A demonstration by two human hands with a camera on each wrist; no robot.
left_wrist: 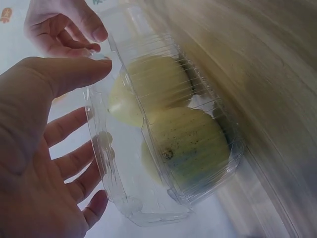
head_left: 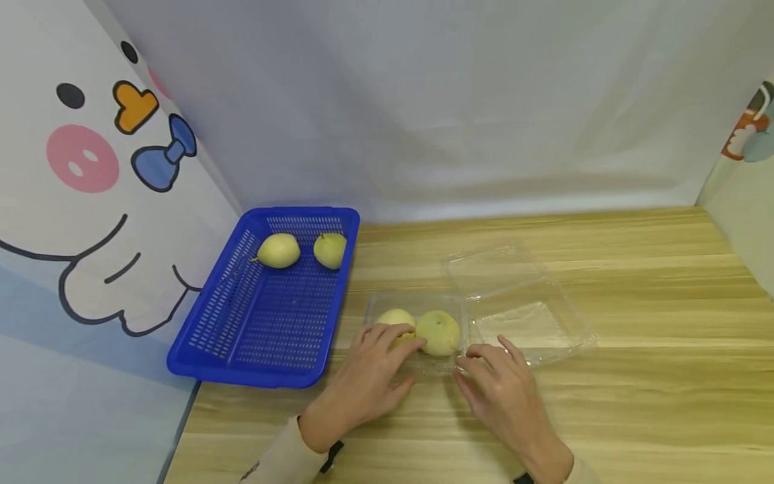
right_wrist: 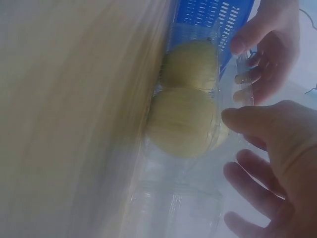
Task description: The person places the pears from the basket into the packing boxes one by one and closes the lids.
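left hand [head_left: 370,376] and right hand [head_left: 504,390], fingers loose (holding nothing), touch the clamshell [head_left: 423,366] of pears [head_left: 438,333].

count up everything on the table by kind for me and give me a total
Yellow-green pears: 4, two in the blue plastic basket, two in the clear plastic clamshell box
Blue plastic slotted basket: 1
Clear plastic clamshell box, lid open: 1
Total: 6 things
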